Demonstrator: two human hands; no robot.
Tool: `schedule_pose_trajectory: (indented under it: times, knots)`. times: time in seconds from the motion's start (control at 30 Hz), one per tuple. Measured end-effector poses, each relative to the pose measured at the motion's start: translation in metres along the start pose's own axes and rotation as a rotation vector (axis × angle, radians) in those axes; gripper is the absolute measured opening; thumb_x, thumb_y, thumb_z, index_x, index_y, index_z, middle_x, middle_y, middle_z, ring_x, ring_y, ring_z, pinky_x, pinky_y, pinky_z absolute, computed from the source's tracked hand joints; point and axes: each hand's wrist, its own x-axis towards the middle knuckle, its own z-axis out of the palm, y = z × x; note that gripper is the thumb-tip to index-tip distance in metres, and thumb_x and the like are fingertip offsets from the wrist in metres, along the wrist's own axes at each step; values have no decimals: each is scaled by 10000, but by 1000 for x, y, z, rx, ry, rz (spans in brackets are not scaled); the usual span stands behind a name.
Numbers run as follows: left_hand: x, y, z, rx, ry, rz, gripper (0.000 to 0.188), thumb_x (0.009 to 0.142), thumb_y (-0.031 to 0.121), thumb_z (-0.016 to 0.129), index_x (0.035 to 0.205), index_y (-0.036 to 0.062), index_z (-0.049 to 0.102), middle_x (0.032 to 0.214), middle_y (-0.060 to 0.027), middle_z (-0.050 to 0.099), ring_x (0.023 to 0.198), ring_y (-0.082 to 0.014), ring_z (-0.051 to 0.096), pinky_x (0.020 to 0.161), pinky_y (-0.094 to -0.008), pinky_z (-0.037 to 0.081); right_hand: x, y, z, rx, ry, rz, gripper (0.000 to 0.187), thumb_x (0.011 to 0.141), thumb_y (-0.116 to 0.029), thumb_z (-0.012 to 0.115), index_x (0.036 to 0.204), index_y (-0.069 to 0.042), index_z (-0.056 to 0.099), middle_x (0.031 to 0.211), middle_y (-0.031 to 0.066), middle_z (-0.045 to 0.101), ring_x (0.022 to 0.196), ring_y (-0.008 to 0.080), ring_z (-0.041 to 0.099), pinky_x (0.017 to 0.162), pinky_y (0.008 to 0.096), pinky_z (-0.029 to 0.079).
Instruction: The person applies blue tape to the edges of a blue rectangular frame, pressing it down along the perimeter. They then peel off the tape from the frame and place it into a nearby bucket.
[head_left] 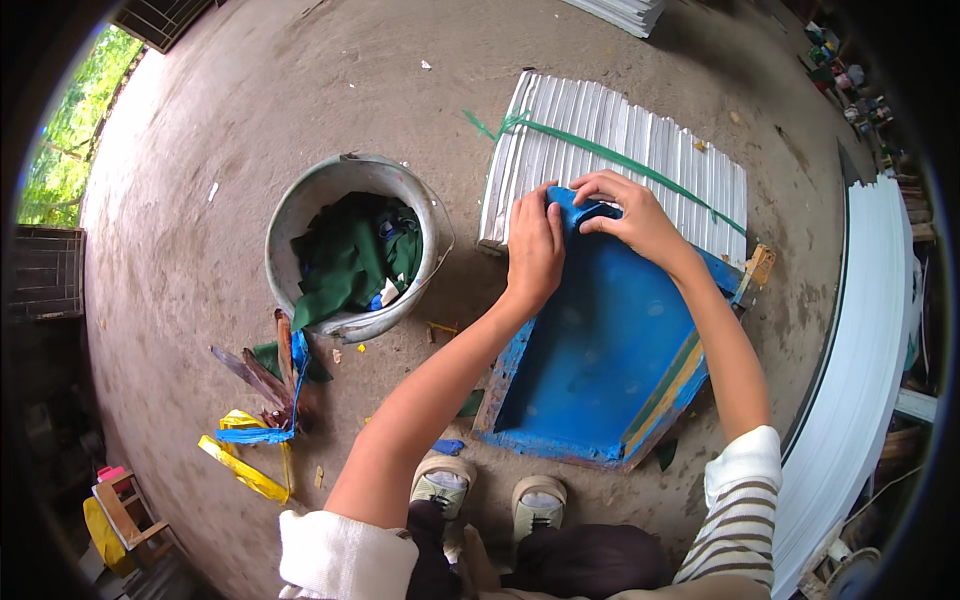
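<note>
In front of my feet lies a shallow blue tray-like frame (585, 350) with worn wooden edges. At its far end a piece of thin blue sheet (566, 208) stands up, bent over at the top. My left hand (537, 242) pinches the left side of this sheet between thumb and fingers. Curled around its right side, my right hand (632, 220) has thumb and fingers on the sheet's edge. Whether the raised piece is joined to the blue surface below, I cannot tell.
Left of the frame stands a grey bucket (283, 230) with dark green cloth (345, 265) inside. Beyond the frame is a stack of white ridged strips (590, 110) bound by green strap. Yellow and blue straps (240, 468) lie lower left. Long white strips (870, 300) run along the right.
</note>
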Motion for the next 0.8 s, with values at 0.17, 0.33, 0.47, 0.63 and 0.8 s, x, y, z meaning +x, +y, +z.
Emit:
schedule_pose_trajectory:
  times: [0.17, 0.33, 0.47, 0.63, 0.8]
  knots:
    - [2, 3, 1, -17, -1, -19, 273, 958, 105, 423, 1175, -44, 495, 1005, -201, 544, 938, -354, 498, 827, -423, 408, -1, 0, 3, -379, 91, -375, 362, 681, -2, 708, 1031, -23, 616, 1145, 92, 599, 1058, 280, 578, 876, 390, 490]
    - [1, 5, -2, -48, -79, -108, 321, 982, 179, 370, 1207, -21, 481, 1111, -218, 536, 1060, -367, 483, 926, -432, 377, -5, 10, 13, -425, 180, -490, 392, 710, 7, 701, 1089, -37, 612, 1033, 105, 652, 906, 256, 655, 754, 342, 554]
    - [0, 2, -1, -18, -42, -62, 299, 970, 134, 401, 1202, -34, 482, 1043, -207, 535, 981, -352, 488, 868, -424, 393, -9, 5, 24, -286, 231, -279, 323, 723, 1, 692, 1039, -30, 628, 947, 111, 670, 850, 242, 675, 725, 328, 556]
    - [0, 2, 1, 4, -25, -23, 290, 963, 113, 417, 1196, -47, 482, 1014, -204, 536, 943, -351, 491, 838, -423, 402, -9, 1, 26, -161, 295, -112, 173, 724, -21, 700, 890, -4, 653, 904, 110, 687, 821, 232, 685, 696, 317, 548]
    - [0, 1, 1, 15, -9, 6, 293, 965, 120, 410, 1195, -46, 483, 1053, -208, 539, 961, -355, 492, 846, -424, 403, -6, -1, 25, -71, 322, -56, 135, 711, -39, 720, 824, 7, 661, 927, 107, 704, 823, 203, 689, 699, 306, 541]
